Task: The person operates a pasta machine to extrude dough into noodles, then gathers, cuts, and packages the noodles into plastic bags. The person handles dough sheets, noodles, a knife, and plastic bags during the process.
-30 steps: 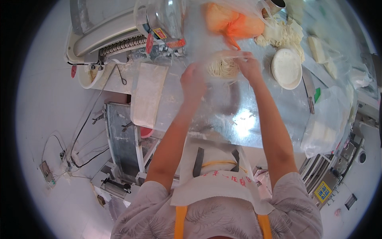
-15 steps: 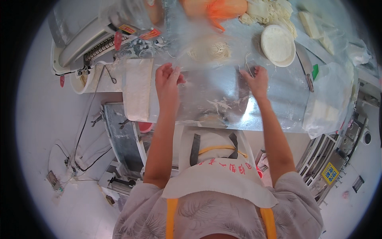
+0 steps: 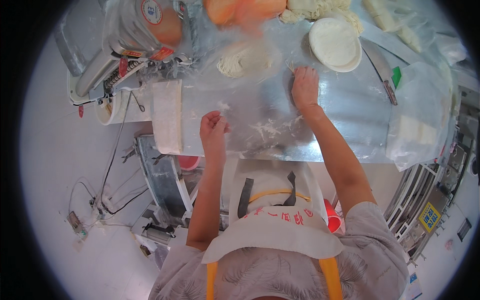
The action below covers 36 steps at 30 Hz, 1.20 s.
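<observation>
Over the metal table my right hand [image 3: 305, 87] is closed, its fingertips at a few loose noodle strands [image 3: 290, 65] that stick out beyond them. Nearer the front edge, my left hand [image 3: 214, 132] has its fingers curled in. Anything inside it is hidden. Ahead of both hands lies a coiled bundle of fresh noodles [image 3: 232, 65], partly blurred under clear plastic. White flour smears [image 3: 265, 129] mark the tabletop between my hands.
A white bowl of flour [image 3: 336, 44] stands beyond my right hand, near a knife [image 3: 382, 77]. A dough machine [image 3: 112, 67] is at the far left, with a pale folded sheet [image 3: 167, 117] beside it. Plastic-wrapped blocks [image 3: 415, 131] lie at right.
My left hand has drawn back toward the front edge. My right hand has moved left and closed at the strands. The noodle bundle shows more clearly, and the view has shifted slightly.
</observation>
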Available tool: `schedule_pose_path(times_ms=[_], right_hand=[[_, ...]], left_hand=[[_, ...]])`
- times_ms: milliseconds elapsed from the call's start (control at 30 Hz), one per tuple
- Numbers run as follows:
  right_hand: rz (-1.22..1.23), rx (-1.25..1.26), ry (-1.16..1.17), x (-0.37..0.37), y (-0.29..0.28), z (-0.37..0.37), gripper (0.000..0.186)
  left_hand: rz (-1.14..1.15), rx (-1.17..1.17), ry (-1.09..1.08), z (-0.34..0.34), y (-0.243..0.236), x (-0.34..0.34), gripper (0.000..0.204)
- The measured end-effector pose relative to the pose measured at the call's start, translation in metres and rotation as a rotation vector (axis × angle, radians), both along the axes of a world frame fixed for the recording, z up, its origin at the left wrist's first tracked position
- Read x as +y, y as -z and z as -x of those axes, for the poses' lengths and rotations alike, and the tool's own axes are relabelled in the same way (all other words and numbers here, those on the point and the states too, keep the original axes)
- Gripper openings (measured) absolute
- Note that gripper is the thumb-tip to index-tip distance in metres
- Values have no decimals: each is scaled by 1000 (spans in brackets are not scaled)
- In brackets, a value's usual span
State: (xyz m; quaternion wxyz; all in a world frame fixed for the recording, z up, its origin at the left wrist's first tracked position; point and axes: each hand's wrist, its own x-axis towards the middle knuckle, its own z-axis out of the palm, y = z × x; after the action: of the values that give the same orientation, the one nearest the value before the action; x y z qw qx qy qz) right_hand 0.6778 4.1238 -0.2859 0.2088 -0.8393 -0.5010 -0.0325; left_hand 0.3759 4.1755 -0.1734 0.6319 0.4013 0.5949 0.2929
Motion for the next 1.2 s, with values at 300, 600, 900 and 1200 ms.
schedule_pose_path(times_ms=[300,600,900,1200], right_hand=[[-70,943,59,-15,-173,2,19],[-366,1275,-399,46,-294,37,14],[91,830,-712,103,-206,37,4],[-139,225,-558,80,-159,25,14]], left_hand=[[25,-25,41,-19,21,-3,30],[206,-223,32,-109,47,27,34],[311,-283,11,-123,52,6,20],[92,-148,116,-112,-29,75,21]])
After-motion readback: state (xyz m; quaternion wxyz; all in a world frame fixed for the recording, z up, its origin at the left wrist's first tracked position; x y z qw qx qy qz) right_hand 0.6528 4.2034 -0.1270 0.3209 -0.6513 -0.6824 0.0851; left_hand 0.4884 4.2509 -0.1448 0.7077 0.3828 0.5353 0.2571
